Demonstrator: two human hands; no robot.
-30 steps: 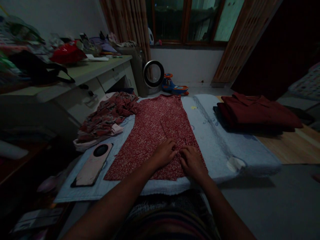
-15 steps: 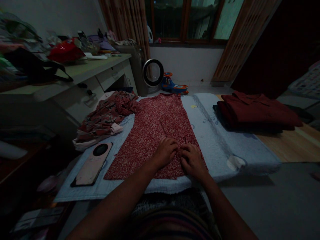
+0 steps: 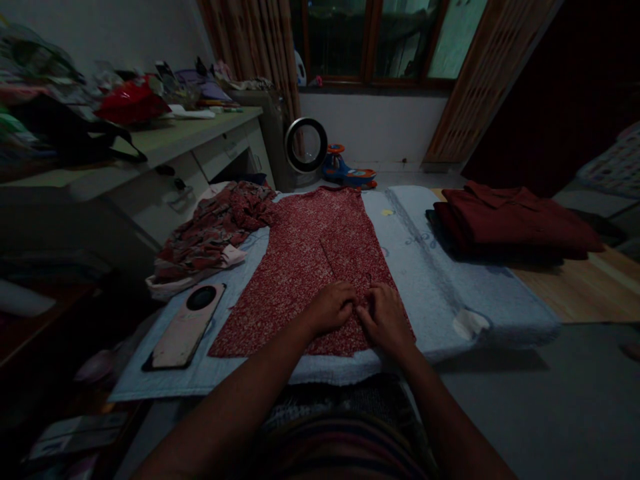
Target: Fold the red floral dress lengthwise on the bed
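A red patterned garment (image 3: 305,267) lies flat on a pale blue padded mat (image 3: 430,280) in front of me. My left hand (image 3: 331,308) and my right hand (image 3: 385,319) rest side by side on its near end, fingertips meeting at the garment's centre seam and pinching the cloth there. Both forearms reach in from the bottom of the view. What exactly sits between the fingertips is too dark to tell.
A phone in a pink case (image 3: 185,327) lies on the mat's left. A crumpled floral cloth (image 3: 210,233) sits beyond it. Folded dark red clothes (image 3: 510,220) rest at the right. A cluttered desk (image 3: 165,143) stands left; a ring fan (image 3: 306,145) and toy (image 3: 347,173) are behind.
Both hands have crept slightly closer together and a little away from me along the seam. The garment stays flat.
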